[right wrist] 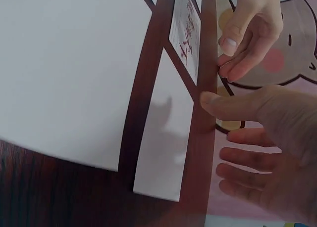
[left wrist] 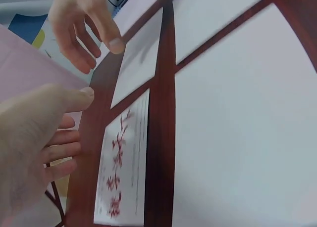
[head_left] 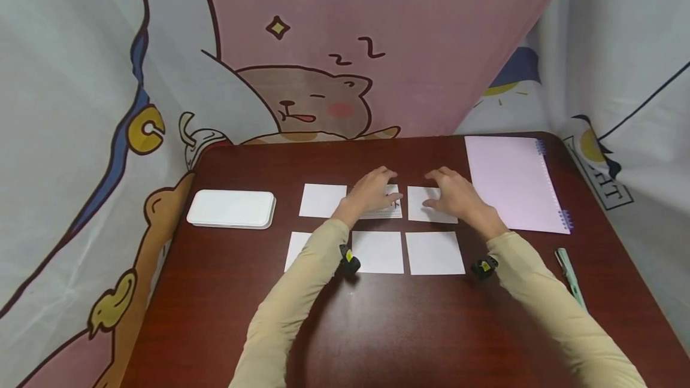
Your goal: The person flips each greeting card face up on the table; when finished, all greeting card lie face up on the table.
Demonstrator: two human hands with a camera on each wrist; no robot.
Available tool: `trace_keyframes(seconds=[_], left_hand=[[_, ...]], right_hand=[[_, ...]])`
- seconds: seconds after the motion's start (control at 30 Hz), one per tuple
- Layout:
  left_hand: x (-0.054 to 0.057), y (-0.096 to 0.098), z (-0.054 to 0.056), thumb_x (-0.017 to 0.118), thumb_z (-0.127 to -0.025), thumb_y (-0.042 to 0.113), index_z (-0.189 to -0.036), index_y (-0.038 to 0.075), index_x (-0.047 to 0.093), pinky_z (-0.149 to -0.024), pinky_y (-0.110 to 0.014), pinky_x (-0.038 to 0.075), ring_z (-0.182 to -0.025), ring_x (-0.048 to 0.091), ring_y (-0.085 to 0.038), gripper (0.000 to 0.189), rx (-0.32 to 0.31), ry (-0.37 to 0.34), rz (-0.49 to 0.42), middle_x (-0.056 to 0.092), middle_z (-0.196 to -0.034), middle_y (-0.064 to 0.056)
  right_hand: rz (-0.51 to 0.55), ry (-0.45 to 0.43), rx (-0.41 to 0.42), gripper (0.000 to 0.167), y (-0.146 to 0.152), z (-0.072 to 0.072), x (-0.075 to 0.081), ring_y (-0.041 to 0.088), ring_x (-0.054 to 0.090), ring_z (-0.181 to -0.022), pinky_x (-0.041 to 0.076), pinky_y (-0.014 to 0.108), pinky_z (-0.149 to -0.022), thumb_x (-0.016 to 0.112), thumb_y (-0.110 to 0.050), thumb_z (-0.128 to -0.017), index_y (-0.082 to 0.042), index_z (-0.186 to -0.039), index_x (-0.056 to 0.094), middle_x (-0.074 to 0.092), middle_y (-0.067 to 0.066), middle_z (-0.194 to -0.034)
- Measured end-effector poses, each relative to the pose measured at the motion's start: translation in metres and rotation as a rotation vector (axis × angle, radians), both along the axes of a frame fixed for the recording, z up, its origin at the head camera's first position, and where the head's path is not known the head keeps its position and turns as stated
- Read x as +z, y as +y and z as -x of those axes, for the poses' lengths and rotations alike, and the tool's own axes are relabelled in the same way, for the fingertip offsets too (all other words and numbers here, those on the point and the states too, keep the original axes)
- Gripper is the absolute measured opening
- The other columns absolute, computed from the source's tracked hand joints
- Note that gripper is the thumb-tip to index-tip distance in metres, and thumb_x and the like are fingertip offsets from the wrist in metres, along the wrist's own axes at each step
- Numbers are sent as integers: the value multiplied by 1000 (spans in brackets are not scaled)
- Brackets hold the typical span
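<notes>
White square cards lie in two rows on the dark wooden table. The middle card of the far row (head_left: 384, 213) bears handwriting, which looks reddish in the left wrist view. My left hand (head_left: 371, 191) hovers over this written card, fingers spread and loosely bent, with nothing in them. Above the blank far-right card (head_left: 416, 211) is my right hand (head_left: 455, 195), also loosely spread and holding nothing; its shadow falls on that card. A blank far-left card (head_left: 322, 200) sits beside the left hand. Blank near-row cards (head_left: 378, 253) lie below, one partly hidden by my left sleeve.
A white flat case (head_left: 232, 209) is on the left of the table (head_left: 377, 328). At the right are a pink spiral notebook (head_left: 514, 184) and a pale green pen (head_left: 570, 277). A printed cartoon curtain (head_left: 431, 47) hangs behind the table's far edge.
</notes>
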State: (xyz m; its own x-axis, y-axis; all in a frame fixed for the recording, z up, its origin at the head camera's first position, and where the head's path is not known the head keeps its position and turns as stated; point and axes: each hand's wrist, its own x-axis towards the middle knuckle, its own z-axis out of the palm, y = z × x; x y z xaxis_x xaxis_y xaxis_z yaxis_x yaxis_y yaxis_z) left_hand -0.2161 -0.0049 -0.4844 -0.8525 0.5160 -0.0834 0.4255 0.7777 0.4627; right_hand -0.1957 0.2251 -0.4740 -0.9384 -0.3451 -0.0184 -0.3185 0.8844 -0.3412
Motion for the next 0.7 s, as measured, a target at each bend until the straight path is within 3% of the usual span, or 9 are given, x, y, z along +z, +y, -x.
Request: trace_keyframes(seconds=[0.3, 0.7], left_hand=[[-3, 33, -5, 71, -92, 49, -153, 9, 43, -119, -37, 38, -144, 45, -25, 79, -41, -28, 101, 46, -156, -9], [-17, 55, -9, 76, -85, 55, -150, 9, 47, -110, -35, 45, -130, 53, -22, 84, -90, 82, 254, 51, -144, -6]], right_hand=[[-87, -139, 11, 94, 16, 0, 0, 52, 52, -126, 48, 67, -96, 93, -30, -70, 3, -145, 47, 51, 30, -140], [-139, -169, 32, 100, 22, -1, -11, 53, 50, -125, 46, 65, -101, 96, -30, -65, 3, -145, 46, 48, 30, -141]])
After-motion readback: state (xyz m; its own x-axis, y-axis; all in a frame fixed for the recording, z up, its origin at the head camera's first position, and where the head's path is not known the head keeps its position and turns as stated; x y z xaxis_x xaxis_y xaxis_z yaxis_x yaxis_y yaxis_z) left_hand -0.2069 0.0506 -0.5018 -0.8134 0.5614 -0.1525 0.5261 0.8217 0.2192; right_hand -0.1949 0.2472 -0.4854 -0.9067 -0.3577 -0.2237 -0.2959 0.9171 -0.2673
